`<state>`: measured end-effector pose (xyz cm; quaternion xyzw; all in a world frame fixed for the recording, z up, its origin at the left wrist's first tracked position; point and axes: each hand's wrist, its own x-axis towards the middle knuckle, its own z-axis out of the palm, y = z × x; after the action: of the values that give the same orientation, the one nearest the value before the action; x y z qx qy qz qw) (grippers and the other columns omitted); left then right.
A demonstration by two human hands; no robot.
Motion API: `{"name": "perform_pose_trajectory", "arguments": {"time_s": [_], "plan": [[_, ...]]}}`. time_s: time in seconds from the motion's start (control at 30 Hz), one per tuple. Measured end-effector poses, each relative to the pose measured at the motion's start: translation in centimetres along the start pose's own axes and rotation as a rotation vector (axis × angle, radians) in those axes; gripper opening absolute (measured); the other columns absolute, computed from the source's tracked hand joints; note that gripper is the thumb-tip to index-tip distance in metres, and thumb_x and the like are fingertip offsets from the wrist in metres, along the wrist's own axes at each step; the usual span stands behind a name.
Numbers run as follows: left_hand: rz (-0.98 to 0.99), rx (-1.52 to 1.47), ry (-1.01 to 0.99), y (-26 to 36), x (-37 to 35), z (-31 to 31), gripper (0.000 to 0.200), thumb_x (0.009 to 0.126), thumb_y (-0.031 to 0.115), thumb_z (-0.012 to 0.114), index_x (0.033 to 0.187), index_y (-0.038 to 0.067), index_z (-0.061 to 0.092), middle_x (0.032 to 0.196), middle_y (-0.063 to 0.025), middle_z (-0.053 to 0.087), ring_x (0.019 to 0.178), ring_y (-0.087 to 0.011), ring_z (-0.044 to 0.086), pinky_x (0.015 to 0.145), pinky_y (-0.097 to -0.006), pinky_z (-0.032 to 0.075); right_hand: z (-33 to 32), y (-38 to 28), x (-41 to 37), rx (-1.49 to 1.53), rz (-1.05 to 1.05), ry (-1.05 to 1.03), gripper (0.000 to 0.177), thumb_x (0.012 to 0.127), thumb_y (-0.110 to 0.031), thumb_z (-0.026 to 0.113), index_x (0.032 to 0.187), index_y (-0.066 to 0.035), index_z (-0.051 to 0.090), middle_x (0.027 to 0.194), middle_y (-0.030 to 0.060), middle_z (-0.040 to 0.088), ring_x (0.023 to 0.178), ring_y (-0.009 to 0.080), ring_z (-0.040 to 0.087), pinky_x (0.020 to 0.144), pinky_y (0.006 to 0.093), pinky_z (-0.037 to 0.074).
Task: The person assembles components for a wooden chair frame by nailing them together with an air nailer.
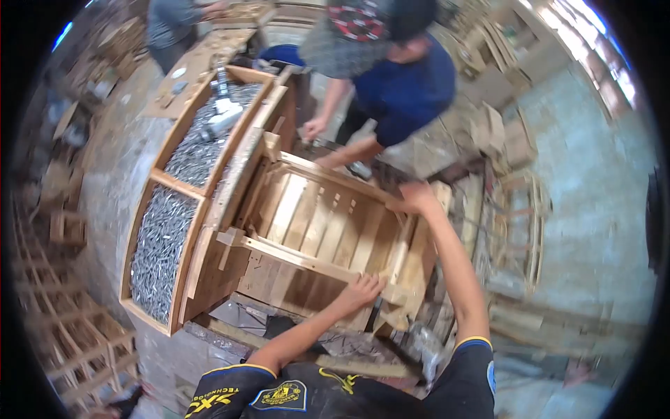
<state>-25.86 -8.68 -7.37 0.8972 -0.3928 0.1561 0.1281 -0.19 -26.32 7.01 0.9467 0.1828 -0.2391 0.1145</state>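
Note:
A slatted wooden frame (pixel 317 262) lies in front of me, its pale slats running between two long rails. My left hand (pixel 361 290) is closed over the near rail, close to the right end. At the far right corner of the same frame, my right hand (pixel 417 199) grips the other rail; its fingertips are partly hidden. Across the frame a co-worker's hand (pixel 316 128) hangs near the left part of the far rail, and that person's other forearm (pixel 352 151) reaches toward the rail, with the hand mostly hidden.
On the left stands a two-part wooden tray (pixel 159 174) full of small grey metal pieces like nails. A silver tool (pixel 223 115) lies on them. Stacked wooden frames (pixel 77 307) are at the lower left, and another frame (pixel 520 223) leans by the right wall. A second person (pixel 171 31) stands behind.

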Motion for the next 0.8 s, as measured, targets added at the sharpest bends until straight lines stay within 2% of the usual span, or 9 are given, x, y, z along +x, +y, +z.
{"name": "perform_pose_trajectory", "arguments": {"time_s": [0.07, 0.3, 0.43, 0.53, 0.6, 0.63, 0.67, 0.73, 0.8], "plan": [[-0.01, 0.019, 0.049, -0.2, -0.1, 0.3, 0.055, 0.083, 0.027, 0.054, 0.134, 0.01, 0.052, 0.108, -0.0055, 0.057, 0.094, -0.0171, 0.056, 0.081, -0.0331, 0.044, 0.9, 1.2, 3.3, 0.123, 0.047, -0.272, 0.083, 0.077, -0.075, 0.055, 0.108, 0.001, 0.071, 0.112, 0.0225, 0.068, 0.108, 0.0344, 0.064, 0.093, 0.0431, 0.049], [-0.014, -0.034, 0.099, -0.7, -0.1, -0.3, 0.05, 0.084, 0.024, 0.051, 0.129, 0.004, 0.054, 0.103, -0.0048, 0.056, 0.097, -0.0167, 0.054, 0.085, -0.0296, 0.043, 1.9, 1.7, 7.0, 0.201, 0.302, -0.671, 0.076, 0.071, -0.079, 0.063, 0.094, -0.007, 0.077, 0.097, 0.0117, 0.072, 0.088, 0.0268, 0.068, 0.08, 0.0386, 0.05], [-0.066, -0.168, 0.091, -0.8, 0.0, -1.1, 0.046, 0.082, 0.021, 0.058, 0.125, 0.004, 0.056, 0.105, -0.0063, 0.058, 0.102, -0.0198, 0.055, 0.087, -0.032, 0.043, 1.6, 1.5, 6.8, 0.205, 0.282, -0.61, 0.074, 0.067, -0.076, 0.069, 0.089, -0.006, 0.076, 0.084, 0.0112, 0.069, 0.078, 0.0243, 0.065, 0.075, 0.0373, 0.05], [-0.403, -0.688, 0.324, -0.9, 0.2, -4.4, 0.053, 0.078, 0.017, 0.066, 0.128, 0.006, 0.054, 0.113, -0.008, 0.058, 0.101, -0.0242, 0.056, 0.088, -0.0377, 0.044, 2.0, 1.6, 6.0, 0.181, 0.217, -0.421, 0.07, 0.066, -0.071, 0.074, 0.082, -0.003, 0.075, 0.074, 0.0115, 0.067, 0.07, 0.023, 0.064, 0.069, 0.0368, 0.05], [-0.609, -0.708, 0.379, -3.0, -2.6, -8.3, 0.059, 0.075, 0.014, 0.069, 0.13, 0.004, 0.052, 0.12, -0.013, 0.056, 0.108, -0.0295, 0.053, 0.095, -0.0416, 0.043, 3.2, 2.2, 6.3, 0.224, 0.191, -0.399, 0.068, 0.065, -0.068, 0.077, 0.077, -0.001, 0.074, 0.07, 0.0129, 0.066, 0.066, 0.0231, 0.065, 0.065, 0.0376, 0.05], [-0.891, -0.693, 0.436, -4.5, -3.3, -11.3, 0.056, 0.077, 0.015, 0.069, 0.128, 0.003, 0.051, 0.121, -0.016, 0.055, 0.11, -0.0333, 0.053, 0.097, -0.0425, 0.041, 2.7, 1.5, 6.4, 0.161, 0.2, -0.398, 0.073, 0.062, -0.06, 0.083, 0.087, 0.008, 0.07, 0.082, 0.0221, 0.07, 0.081, 0.0323, 0.071, 0.071, 0.0409, 0.054], [-1.162, -0.665, 0.488, -6.3, -4.2, -13.6, 0.052, 0.078, 0.015, 0.068, 0.126, 0.002, 0.051, 0.122, -0.0189, 0.054, 0.112, -0.0371, 0.052, 0.099, -0.0434, 0.04, 2.7, 1.3, 6.7, 0.138, 0.184, -0.38, 0.072, 0.062, -0.059, 0.083, 0.086, 0.008, 0.07, 0.082, 0.0223, 0.07, 0.081, 0.0328, 0.071, 0.071, 0.041, 0.054], [-1.703, -0.634, 0.581, -9.9, -9.1, -9.5, 0.048, 0.08, 0.018, 0.066, 0.122, -0.001, 0.053, 0.119, -0.0188, 0.057, 0.113, -0.0343, 0.053, 0.098, -0.0424, 0.04, 3.1, 1.5, 6.7, 0.104, 0.165, -0.338, 0.07, 0.061, -0.056, 0.084, 0.084, 0.008, 0.07, 0.082, 0.0226, 0.07, 0.081, 0.0336, 0.071, 0.07, 0.0411, 0.054], [-1.887, -1.008, 1.028, -14.3, -12.0, -6.9, 0.045, 0.082, 0.019, 0.064, 0.119, -0.005, 0.054, 0.112, -0.0161, 0.059, 0.109, -0.0289, 0.053, 0.096, -0.0411, 0.041, 2.6, 0.9, 6.6, 0.107, 0.176, -0.345, 0.068, 0.06, -0.055, 0.084, 0.086, 0.006, 0.071, 0.08, 0.0211, 0.07, 0.076, 0.0316, 0.07, 0.067, 0.0405, 0.053]]}}
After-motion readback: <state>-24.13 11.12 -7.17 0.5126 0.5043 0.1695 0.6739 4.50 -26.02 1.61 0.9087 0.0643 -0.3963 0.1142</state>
